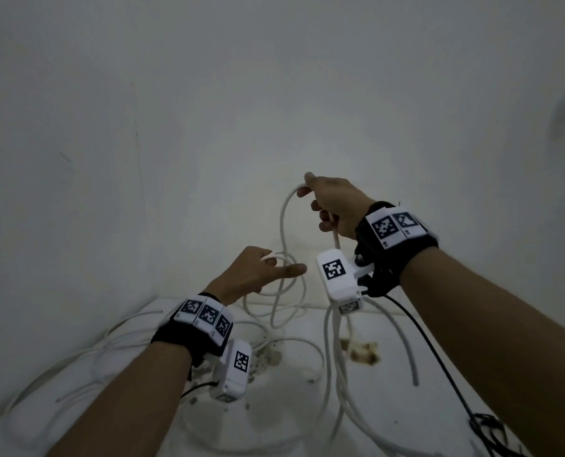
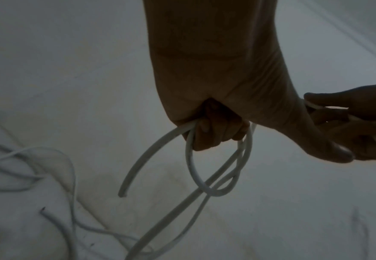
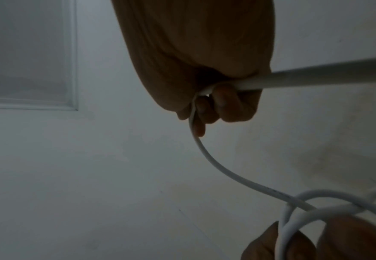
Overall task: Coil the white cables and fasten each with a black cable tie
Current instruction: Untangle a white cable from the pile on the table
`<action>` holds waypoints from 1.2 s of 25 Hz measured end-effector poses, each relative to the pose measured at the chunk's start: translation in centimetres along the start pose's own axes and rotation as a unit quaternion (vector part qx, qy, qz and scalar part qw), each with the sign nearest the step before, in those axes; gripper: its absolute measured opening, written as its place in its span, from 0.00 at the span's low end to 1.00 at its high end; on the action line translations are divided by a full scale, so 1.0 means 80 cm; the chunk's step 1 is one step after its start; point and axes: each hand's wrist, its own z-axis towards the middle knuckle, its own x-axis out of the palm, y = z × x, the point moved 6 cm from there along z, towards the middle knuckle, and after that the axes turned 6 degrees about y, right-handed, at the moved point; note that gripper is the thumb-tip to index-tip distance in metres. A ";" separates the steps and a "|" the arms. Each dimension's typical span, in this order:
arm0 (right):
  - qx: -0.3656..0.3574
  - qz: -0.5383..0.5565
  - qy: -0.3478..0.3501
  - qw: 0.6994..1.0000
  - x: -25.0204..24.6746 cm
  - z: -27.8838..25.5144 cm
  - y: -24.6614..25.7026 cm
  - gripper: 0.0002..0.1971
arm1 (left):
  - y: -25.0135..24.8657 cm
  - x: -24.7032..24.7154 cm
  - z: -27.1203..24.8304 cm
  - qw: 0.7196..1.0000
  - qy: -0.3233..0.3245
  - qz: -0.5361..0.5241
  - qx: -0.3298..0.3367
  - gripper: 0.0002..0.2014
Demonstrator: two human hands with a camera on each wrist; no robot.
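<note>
The left hand (image 1: 258, 270) grips white cable (image 1: 282, 232) loops, the right hand (image 1: 335, 206) grips its raised run; more loose cables (image 1: 109, 344) sprawl across the stained white worktop (image 1: 284, 407) below, a black wire (image 1: 439, 364) trailing right

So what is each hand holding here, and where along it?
Both hold the same white cable. The left hand grips the gathered loops at their top; the right hand grips the running length higher up, feeding the next loop.

Bare indoor room corner: plain white walls (image 1: 208, 110), stained white surface (image 1: 291, 407), framed panel (image 3: 26, 52) on wall
</note>
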 end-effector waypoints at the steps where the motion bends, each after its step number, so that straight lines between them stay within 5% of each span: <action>1: 0.016 -0.003 0.004 1.000 0.004 0.004 -0.006 0.21 | 0.008 0.003 -0.003 1.000 0.008 -0.011 -0.001 0.28; 7: 0.046 0.149 0.001 0.988 0.035 0.025 -0.006 0.24 | 0.006 0.014 0.002 0.995 -0.017 0.088 0.039 0.37; 11: 0.013 0.202 0.052 0.978 0.062 0.028 0.022 0.22 | 0.006 -0.021 0.007 0.987 -0.122 0.095 0.041 0.22; 15: -0.102 -0.050 -0.065 0.991 0.044 0.023 0.024 0.20 | 0.002 -0.063 0.007 0.957 -0.225 0.176 0.050 0.13; 17: -0.137 -0.045 -0.069 0.987 0.036 0.014 0.008 0.21 | 0.011 -0.083 0.013 0.969 -0.230 0.089 0.022 0.13; 21: -0.068 0.066 0.110 0.989 0.070 -0.009 -0.059 0.24 | 0.007 -0.083 0.026 0.977 -0.146 -0.151 -0.040 0.15; 23: -0.068 0.000 0.178 0.982 0.104 -0.023 -0.094 0.22 | -0.007 -0.076 0.033 0.960 -0.119 -0.249 -0.042 0.15; 27: -0.086 -0.090 0.149 0.981 0.135 -0.037 -0.168 0.13 | -0.028 -0.095 0.048 0.939 -0.146 -0.313 -0.009 0.15; 30: -0.049 -0.237 0.189 0.952 0.153 -0.046 -0.232 0.09 | -0.053 -0.127 0.053 0.923 -0.166 -0.347 0.027 0.15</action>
